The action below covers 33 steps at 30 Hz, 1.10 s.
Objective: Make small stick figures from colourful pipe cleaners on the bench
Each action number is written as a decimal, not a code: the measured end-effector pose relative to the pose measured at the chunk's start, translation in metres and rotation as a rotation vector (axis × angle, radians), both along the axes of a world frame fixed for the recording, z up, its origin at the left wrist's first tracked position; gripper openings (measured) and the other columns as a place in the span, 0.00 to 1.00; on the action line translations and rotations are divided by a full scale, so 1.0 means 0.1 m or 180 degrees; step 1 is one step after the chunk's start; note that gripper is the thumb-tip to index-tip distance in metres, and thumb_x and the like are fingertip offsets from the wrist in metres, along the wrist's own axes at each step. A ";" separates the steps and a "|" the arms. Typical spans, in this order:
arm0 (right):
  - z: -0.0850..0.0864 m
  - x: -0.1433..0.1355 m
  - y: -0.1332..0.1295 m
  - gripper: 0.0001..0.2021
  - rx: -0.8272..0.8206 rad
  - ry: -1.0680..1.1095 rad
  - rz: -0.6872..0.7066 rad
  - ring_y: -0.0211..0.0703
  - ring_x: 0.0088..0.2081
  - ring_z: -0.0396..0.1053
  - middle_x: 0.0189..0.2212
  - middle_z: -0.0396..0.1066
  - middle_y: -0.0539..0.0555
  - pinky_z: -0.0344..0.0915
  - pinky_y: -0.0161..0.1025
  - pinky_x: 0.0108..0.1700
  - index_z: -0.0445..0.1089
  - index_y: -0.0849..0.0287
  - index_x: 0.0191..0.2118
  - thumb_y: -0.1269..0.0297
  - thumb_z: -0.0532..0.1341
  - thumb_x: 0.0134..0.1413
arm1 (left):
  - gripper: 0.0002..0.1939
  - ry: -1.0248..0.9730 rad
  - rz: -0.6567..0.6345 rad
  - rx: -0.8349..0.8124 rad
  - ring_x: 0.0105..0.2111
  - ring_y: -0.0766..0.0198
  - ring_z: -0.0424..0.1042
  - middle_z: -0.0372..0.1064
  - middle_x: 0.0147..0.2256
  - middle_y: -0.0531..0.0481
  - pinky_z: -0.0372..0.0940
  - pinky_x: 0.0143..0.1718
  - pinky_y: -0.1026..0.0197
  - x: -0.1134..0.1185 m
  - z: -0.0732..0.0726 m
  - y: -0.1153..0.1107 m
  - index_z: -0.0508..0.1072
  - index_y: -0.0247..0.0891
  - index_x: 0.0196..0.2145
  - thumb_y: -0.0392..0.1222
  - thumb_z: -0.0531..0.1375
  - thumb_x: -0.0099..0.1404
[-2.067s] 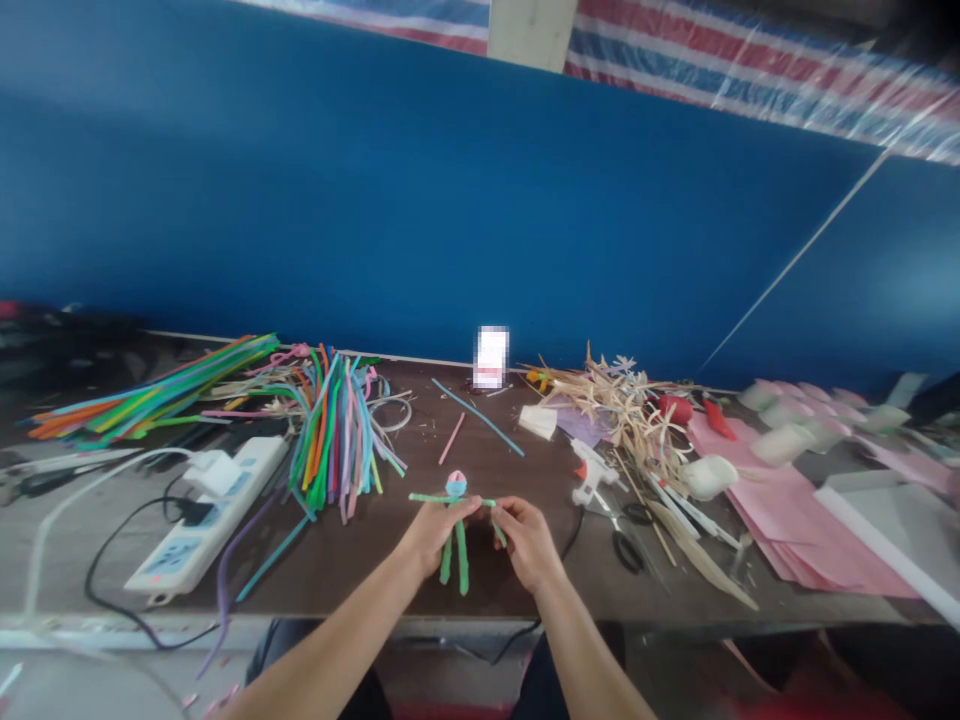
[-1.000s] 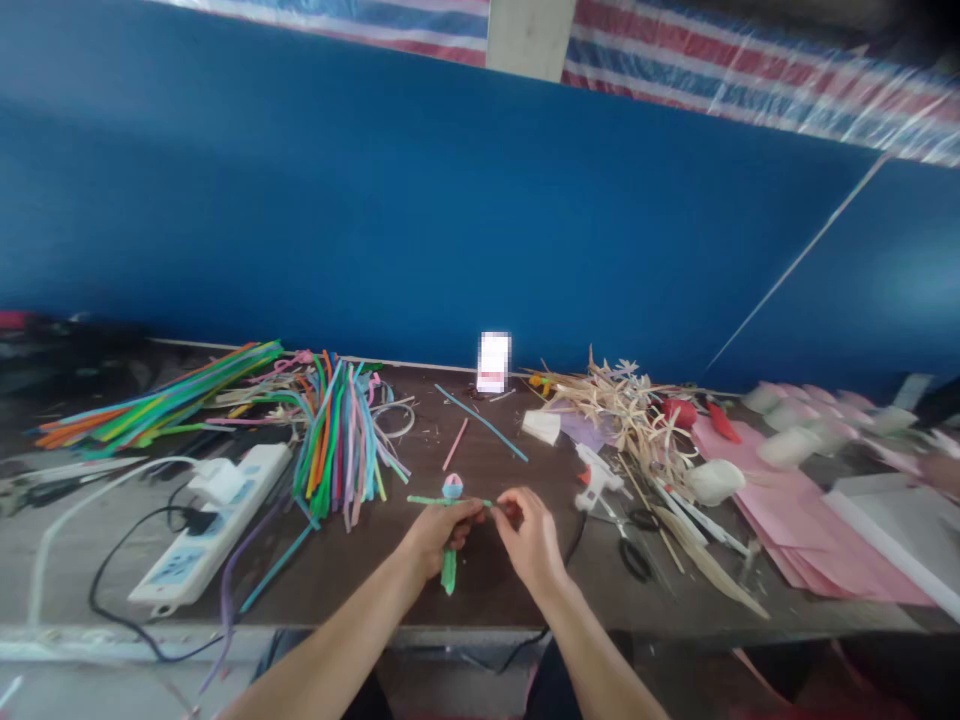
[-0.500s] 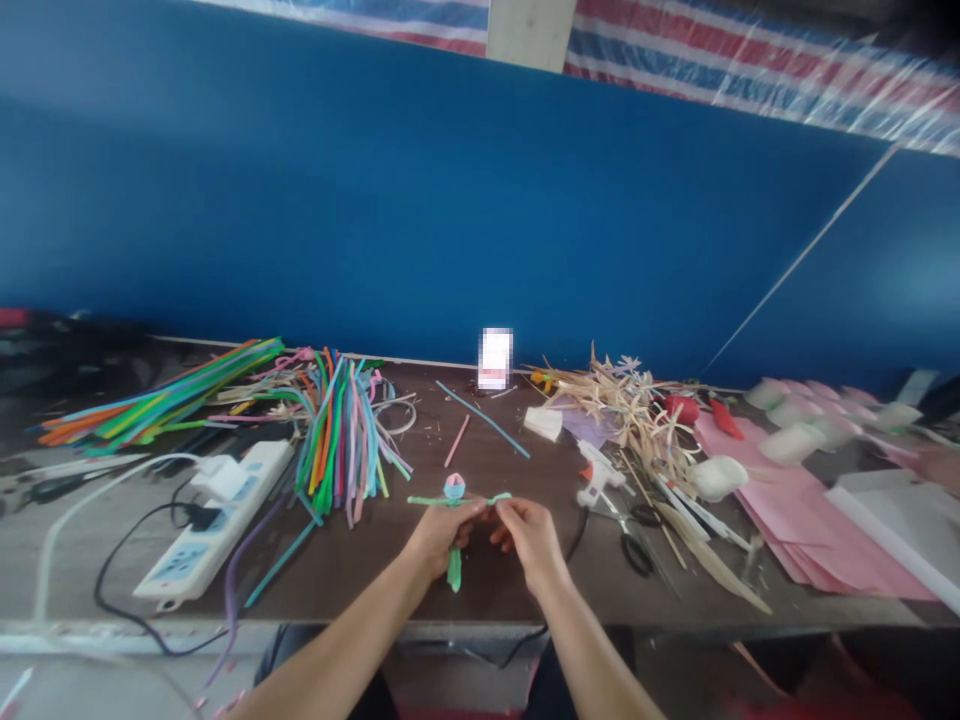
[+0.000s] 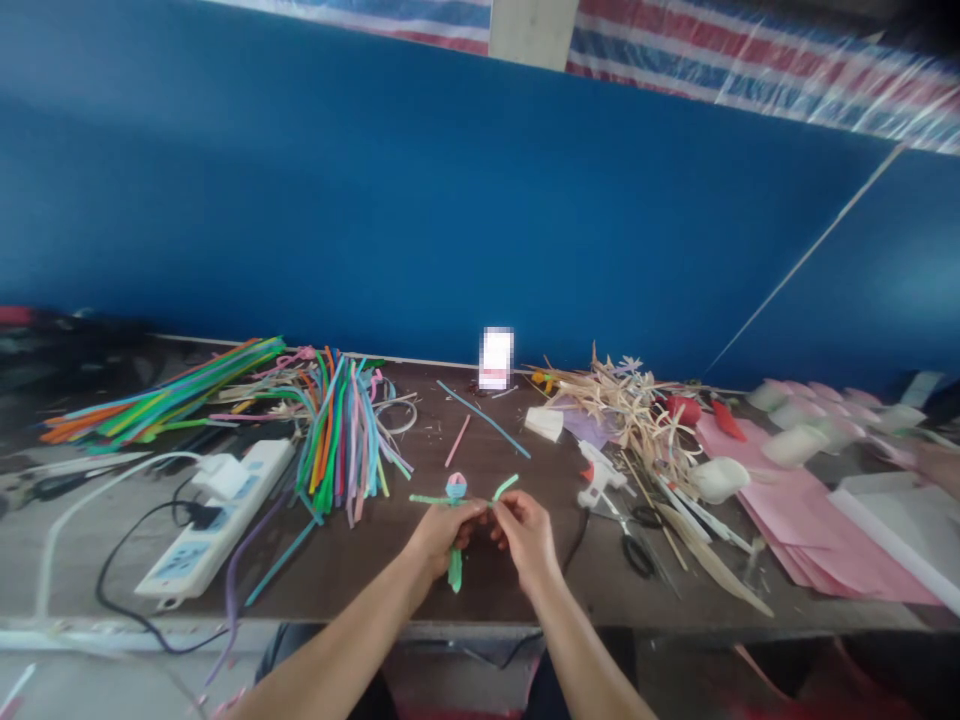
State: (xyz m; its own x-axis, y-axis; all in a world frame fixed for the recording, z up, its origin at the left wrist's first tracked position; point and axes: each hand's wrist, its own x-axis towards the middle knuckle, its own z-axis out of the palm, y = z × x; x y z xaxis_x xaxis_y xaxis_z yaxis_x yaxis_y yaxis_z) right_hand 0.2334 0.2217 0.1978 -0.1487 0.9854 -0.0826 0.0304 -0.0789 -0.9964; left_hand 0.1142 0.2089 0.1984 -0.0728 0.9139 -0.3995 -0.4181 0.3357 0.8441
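Over the front middle of the table, my left hand point(image 4: 444, 532) is closed around a small pipe-cleaner piece. A pink and light-blue coiled tip point(image 4: 456, 486) stands above that hand, and a green folded end point(image 4: 455, 572) hangs below it. One green arm sticks out to the left. My right hand point(image 4: 527, 532), close beside the left, pinches a green pipe cleaner point(image 4: 506, 486) whose free end bends up to the right. Where the green strand joins the piece is hidden by my fingers. On the table beyond lie a short pink pipe cleaner point(image 4: 457, 441) and a long blue pipe cleaner point(image 4: 484, 418).
Bundled coloured pipe cleaners point(image 4: 337, 435) and a power strip point(image 4: 217, 525) with cords lie left. To the right are a glue gun point(image 4: 600, 475), scissors point(image 4: 636, 553), a pile of dried-looking flowers point(image 4: 637, 410) and pink sheets point(image 4: 795, 520). A blurred hand point(image 4: 941, 468) shows far right.
The green end at my right hand has swung from nearly level to pointing up and right. My right hand has turned slightly; my left hand is almost unmoved.
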 end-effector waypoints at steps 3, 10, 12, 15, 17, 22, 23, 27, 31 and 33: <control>-0.03 0.02 -0.02 0.06 0.0920 -0.0472 0.0007 0.37 0.23 0.65 0.21 0.66 0.50 0.61 0.32 0.25 0.64 0.59 0.26 0.64 0.55 0.49 | 0.10 -0.0059 0.0053 -0.0085 0.14 0.77 0.50 0.61 0.16 0.55 0.39 0.14 0.71 -0.01 0.00 0.01 0.66 0.32 0.19 0.41 0.62 0.41; 0.02 0.15 -0.01 0.11 0.2296 -0.1339 0.0321 0.39 0.34 0.65 0.31 0.67 0.54 0.61 0.34 0.38 0.67 0.58 0.34 0.75 0.50 0.51 | 0.10 -0.0105 0.0098 -0.0186 0.14 0.77 0.49 0.60 0.15 0.55 0.40 0.13 0.72 -0.02 -0.02 0.04 0.64 0.33 0.18 0.40 0.62 0.40; 0.03 0.18 0.00 0.12 0.2371 -0.1413 0.0426 0.39 0.34 0.65 0.31 0.66 0.53 0.61 0.33 0.38 0.67 0.58 0.34 0.77 0.50 0.49 | 0.10 -0.0106 0.0086 -0.0191 0.14 0.77 0.49 0.60 0.15 0.55 0.40 0.12 0.72 -0.01 -0.01 0.04 0.64 0.33 0.18 0.40 0.62 0.40; 0.03 0.19 0.00 0.12 0.2424 -0.1556 0.0539 0.37 0.30 0.64 0.29 0.64 0.52 0.61 0.31 0.35 0.68 0.58 0.32 0.78 0.50 0.46 | 0.10 -0.0110 0.0067 -0.0191 0.14 0.77 0.49 0.60 0.15 0.55 0.40 0.12 0.72 -0.01 -0.01 0.03 0.64 0.33 0.17 0.39 0.62 0.39; 0.03 0.19 0.00 0.13 0.2397 -0.1513 0.0587 0.36 0.31 0.64 0.29 0.64 0.52 0.61 0.31 0.35 0.68 0.58 0.31 0.78 0.50 0.46 | 0.10 -0.0105 0.0063 -0.0186 0.14 0.77 0.50 0.60 0.15 0.55 0.40 0.13 0.72 -0.01 -0.01 0.03 0.64 0.33 0.17 0.39 0.62 0.39; 0.02 0.18 0.08 0.07 0.1003 -0.0413 0.0420 0.36 0.27 0.65 0.29 0.66 0.52 0.62 0.32 0.28 0.68 0.58 0.30 0.65 0.54 0.48 | 0.11 -0.0077 0.0109 -0.0157 0.14 0.77 0.50 0.61 0.16 0.54 0.39 0.13 0.71 -0.01 -0.01 0.03 0.65 0.32 0.18 0.40 0.63 0.40; 0.02 0.18 0.11 0.09 0.0488 -0.0183 0.0359 0.34 0.23 0.64 0.28 0.66 0.52 0.60 0.30 0.22 0.67 0.59 0.31 0.61 0.55 0.48 | 0.11 -0.0075 0.0112 -0.0143 0.14 0.77 0.50 0.61 0.16 0.54 0.39 0.13 0.71 -0.01 -0.01 0.02 0.65 0.32 0.19 0.40 0.63 0.40; 0.03 0.20 0.17 0.19 -0.0650 0.0073 0.0580 0.31 0.14 0.59 0.20 0.64 0.49 0.50 0.28 0.13 0.66 0.63 0.28 0.49 0.55 0.44 | 0.12 -0.0064 0.0079 -0.0062 0.14 0.77 0.50 0.61 0.16 0.54 0.39 0.14 0.71 0.01 0.00 0.00 0.66 0.32 0.20 0.41 0.63 0.39; 0.05 0.20 0.16 0.14 -0.0758 -0.0061 0.0984 0.31 0.14 0.59 0.18 0.63 0.47 0.50 0.27 0.13 0.65 0.63 0.24 0.54 0.58 0.42 | 0.10 -0.0036 0.0066 -0.0028 0.14 0.77 0.49 0.60 0.15 0.55 0.37 0.14 0.71 0.02 0.01 -0.01 0.66 0.32 0.19 0.40 0.63 0.39; 0.06 0.19 0.15 0.11 -0.0662 -0.0150 0.1036 0.31 0.15 0.59 0.17 0.62 0.46 0.51 0.27 0.14 0.65 0.62 0.24 0.58 0.58 0.42 | 0.10 -0.0039 0.0059 -0.0041 0.14 0.77 0.49 0.60 0.15 0.55 0.37 0.14 0.71 0.02 0.02 -0.01 0.66 0.31 0.18 0.40 0.63 0.39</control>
State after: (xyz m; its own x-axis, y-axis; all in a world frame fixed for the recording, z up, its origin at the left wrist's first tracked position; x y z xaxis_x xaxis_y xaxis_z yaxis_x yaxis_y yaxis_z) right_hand 0.2528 0.2366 0.2039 -0.4422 0.8488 -0.2898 0.1325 -0.2577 -0.9571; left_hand 0.1159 0.2083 0.2005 -0.0846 0.9072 -0.4122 -0.4347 0.3386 0.8345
